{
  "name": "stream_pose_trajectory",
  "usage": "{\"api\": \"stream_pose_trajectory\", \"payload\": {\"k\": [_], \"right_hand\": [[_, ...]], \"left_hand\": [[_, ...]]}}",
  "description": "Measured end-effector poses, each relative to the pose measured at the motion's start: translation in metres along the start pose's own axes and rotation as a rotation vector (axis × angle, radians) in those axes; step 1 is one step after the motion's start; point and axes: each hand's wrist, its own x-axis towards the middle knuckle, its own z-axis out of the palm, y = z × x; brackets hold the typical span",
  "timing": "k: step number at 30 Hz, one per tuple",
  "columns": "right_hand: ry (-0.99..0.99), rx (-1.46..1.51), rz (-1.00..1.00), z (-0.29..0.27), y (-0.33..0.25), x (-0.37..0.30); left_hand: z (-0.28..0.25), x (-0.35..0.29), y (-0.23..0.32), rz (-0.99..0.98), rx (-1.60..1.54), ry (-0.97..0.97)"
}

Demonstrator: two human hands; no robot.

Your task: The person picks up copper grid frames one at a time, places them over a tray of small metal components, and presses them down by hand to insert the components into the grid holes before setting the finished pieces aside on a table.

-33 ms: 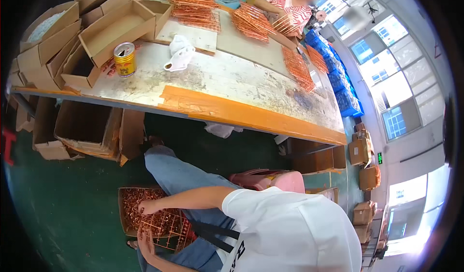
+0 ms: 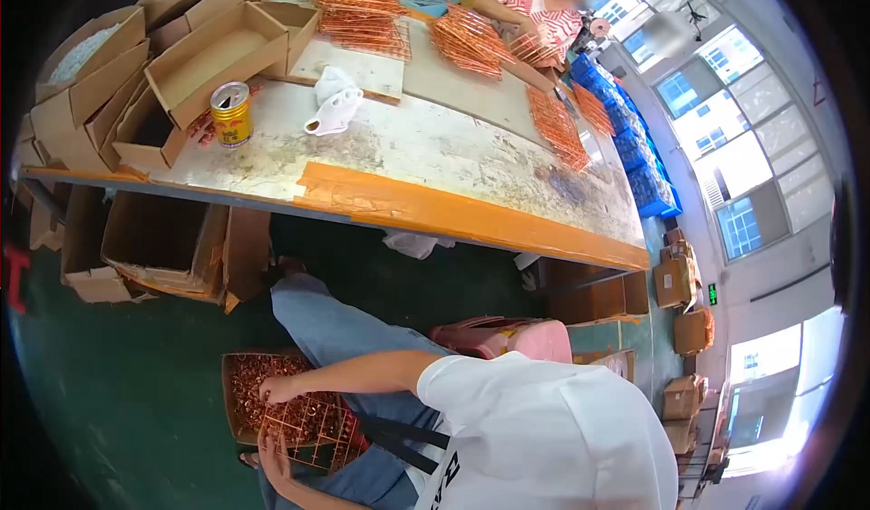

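A copper-coloured wire rack (image 2: 313, 428) with a grid of thin bars lies over a cardboard box (image 2: 228, 399) between my knees. The box is filled with small, curly copper-coloured pieces (image 2: 263, 371). My left hand (image 2: 272, 451) grips the near left edge of the rack, its fingers along the bars. At the rack's far left corner, over the loose pieces, my right hand (image 2: 279, 388) is closed with its fingertips together. What it pinches is too small to make out.
Ahead stands a worktable (image 2: 435, 156) carrying stacked copper-coloured racks (image 2: 361, 7), a yellow can (image 2: 231, 114), a white plastic bag (image 2: 335, 102) and cardboard trays (image 2: 217, 57). Across it, a person in a striped top (image 2: 535, 7) handles a rack. A pink stool-like object (image 2: 535, 340) and open cartons (image 2: 163, 238) stand below.
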Motion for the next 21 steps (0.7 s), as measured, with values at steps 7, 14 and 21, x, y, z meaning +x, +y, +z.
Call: {"api": "stream_pose_trajectory", "payload": {"k": [7,14,21], "right_hand": [[0.035,0.221,0.027,0.015,-0.039,-0.034],[-0.009,0.259,-0.194,0.008,-0.042,-0.034],[0.533,0.258,-0.362,-0.003,-0.145,-0.111]], "left_hand": [[-0.036,0.021,-0.015,0.016,0.35,0.184],[0.051,-0.032,0.011,0.035,0.396,0.401],[0.075,-0.101,0.037,0.327,0.433,0.147]]}}
